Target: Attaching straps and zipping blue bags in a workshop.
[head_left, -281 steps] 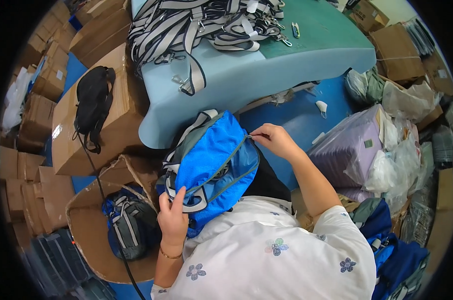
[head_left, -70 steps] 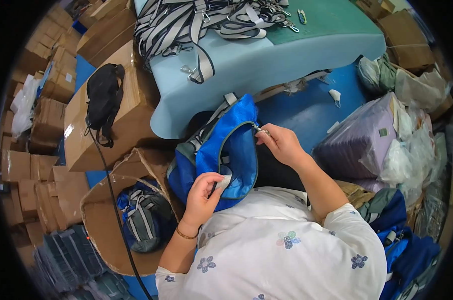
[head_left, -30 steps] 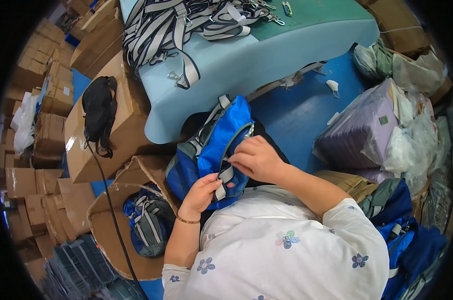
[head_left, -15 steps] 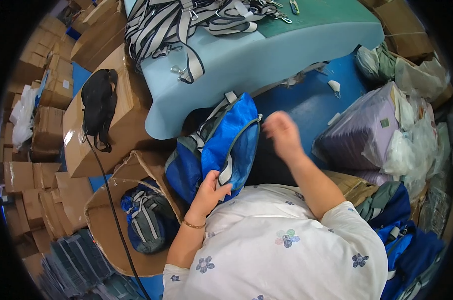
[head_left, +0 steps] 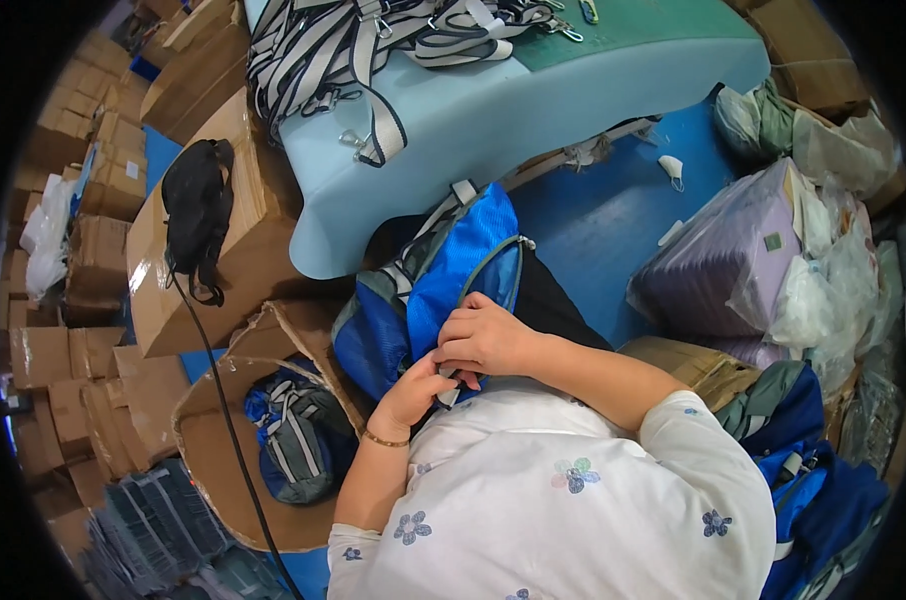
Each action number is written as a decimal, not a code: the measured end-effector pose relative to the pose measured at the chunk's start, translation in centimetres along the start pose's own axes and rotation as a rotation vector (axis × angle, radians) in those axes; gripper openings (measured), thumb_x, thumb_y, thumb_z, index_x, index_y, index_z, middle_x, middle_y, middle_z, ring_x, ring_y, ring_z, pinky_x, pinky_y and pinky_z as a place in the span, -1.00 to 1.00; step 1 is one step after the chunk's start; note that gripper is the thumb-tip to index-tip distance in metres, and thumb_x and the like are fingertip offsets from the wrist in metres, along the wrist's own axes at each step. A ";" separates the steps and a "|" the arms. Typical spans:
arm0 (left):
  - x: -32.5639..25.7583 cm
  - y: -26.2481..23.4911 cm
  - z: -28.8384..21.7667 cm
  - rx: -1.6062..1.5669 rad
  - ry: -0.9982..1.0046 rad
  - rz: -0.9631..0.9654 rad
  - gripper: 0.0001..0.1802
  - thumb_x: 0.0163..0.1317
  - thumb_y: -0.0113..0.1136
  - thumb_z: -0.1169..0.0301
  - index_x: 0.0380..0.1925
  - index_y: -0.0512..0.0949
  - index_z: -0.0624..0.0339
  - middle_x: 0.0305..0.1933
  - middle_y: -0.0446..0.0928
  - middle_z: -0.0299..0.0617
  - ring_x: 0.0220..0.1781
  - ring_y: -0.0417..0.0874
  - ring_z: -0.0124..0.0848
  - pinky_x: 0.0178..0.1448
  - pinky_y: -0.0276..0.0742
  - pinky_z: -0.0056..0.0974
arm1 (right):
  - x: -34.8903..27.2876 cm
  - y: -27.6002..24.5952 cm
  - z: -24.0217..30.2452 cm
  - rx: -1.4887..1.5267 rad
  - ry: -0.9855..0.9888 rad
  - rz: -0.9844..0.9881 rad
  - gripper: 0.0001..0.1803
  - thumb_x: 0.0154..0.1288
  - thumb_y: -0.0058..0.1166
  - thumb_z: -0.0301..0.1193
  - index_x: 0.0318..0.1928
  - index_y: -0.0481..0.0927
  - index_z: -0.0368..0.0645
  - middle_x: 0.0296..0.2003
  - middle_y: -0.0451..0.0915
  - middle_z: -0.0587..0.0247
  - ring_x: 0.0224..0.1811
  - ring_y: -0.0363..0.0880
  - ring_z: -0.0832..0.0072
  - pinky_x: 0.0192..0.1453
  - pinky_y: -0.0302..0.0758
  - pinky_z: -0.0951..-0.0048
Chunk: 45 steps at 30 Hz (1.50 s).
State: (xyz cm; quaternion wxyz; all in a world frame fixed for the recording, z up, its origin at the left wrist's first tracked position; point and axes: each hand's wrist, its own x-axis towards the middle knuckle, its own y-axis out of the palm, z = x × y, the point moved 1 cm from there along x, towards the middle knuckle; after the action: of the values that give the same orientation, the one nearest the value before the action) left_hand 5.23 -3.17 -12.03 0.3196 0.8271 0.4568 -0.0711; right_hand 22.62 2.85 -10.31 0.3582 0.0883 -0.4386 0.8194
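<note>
A blue and grey backpack (head_left: 463, 250) lies across my lap, tilted, with a curved grey-edged seam along its right side. Closed on its near edge is my left hand (head_left: 411, 396), thumb and fingers gripping the fabric. My right hand (head_left: 485, 338) meets it there, its fingers bent and pressed together against the same part of the bag. Whatever the right fingertips pinch is hidden behind the hand. A small pale tab (head_left: 449, 397) shows just below the left fingertips.
Striped straps with metal clips (head_left: 378, 110) hang over the pale blue table cover (head_left: 423, 130). On my left, an open carton (head_left: 208, 400) holds another backpack (head_left: 298, 440), and a black cable (head_left: 218, 395) crosses it. Plastic-wrapped purple sheets (head_left: 718, 265) and more blue bags (head_left: 798, 480) sit to my right.
My right hand has come down and left from beside the bag's upper right to meet my left hand at its near edge. The left hand keeps its grip.
</note>
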 end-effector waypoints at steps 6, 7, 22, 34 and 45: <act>-0.4 -0.1 -0.6 -0.126 -0.029 0.030 -0.51 0.01 -0.04 0.58 0.03 0.36 0.48 -0.25 0.56 -0.06 -0.11 0.53 -0.32 0.17 0.30 -0.32 | -2.5 -1.7 -3.9 0.214 0.457 -0.452 -0.97 0.22 0.11 -0.48 -0.37 0.53 -0.12 -0.39 0.56 0.30 -0.35 0.54 0.49 -0.28 0.46 0.48; -0.4 -0.1 -0.6 -0.143 -0.040 0.036 -0.51 0.01 -0.04 0.58 0.03 0.36 0.48 -0.25 0.56 -0.06 -0.11 0.53 -0.32 0.17 0.30 -0.32 | -3.2 -3.0 -5.1 0.441 0.547 -0.669 -0.94 0.27 0.07 -0.48 -0.34 0.53 -0.19 -0.39 0.54 0.25 -0.39 0.52 0.54 -0.30 0.46 0.52; 0.1 0.7 0.2 0.019 -0.009 0.002 -0.51 0.04 -0.06 0.55 0.06 0.35 0.43 -0.27 0.52 -0.14 -0.15 0.51 -0.36 0.08 0.34 -0.34 | 0.0 -0.9 0.1 -0.036 0.029 0.092 -0.78 -0.02 0.26 -0.26 -0.33 0.61 0.01 -0.38 0.56 0.31 -0.17 0.54 0.41 0.12 0.28 0.30; -0.7 2.2 -0.7 0.461 0.006 -0.367 -0.44 0.21 -0.05 0.51 0.25 0.19 0.36 -0.22 0.51 -0.11 -0.16 0.48 -0.32 0.02 0.36 -0.31 | -9.0 -4.8 -14.2 0.541 0.919 -0.313 -0.30 0.15 0.26 -0.20 0.24 0.31 -0.22 0.12 0.44 0.05 0.10 0.46 0.32 0.15 0.44 0.33; 3.6 -0.6 -2.4 1.621 0.614 -0.702 -0.78 0.06 0.16 0.54 -0.24 0.57 0.28 0.01 0.41 0.12 -0.10 0.53 0.05 0.03 0.46 -0.07 | -2.7 -6.3 -4.8 0.748 0.567 0.014 -0.86 0.28 -0.11 -0.41 -0.33 0.41 -0.23 -0.46 0.46 0.29 -0.40 0.49 0.54 -0.27 0.49 0.44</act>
State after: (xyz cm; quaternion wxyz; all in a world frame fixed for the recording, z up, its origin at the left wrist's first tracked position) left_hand 6.43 1.06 -11.94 -0.5293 0.5949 0.5559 -0.2387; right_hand 29.58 7.51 -10.30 0.4018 -0.0191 0.0015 0.9155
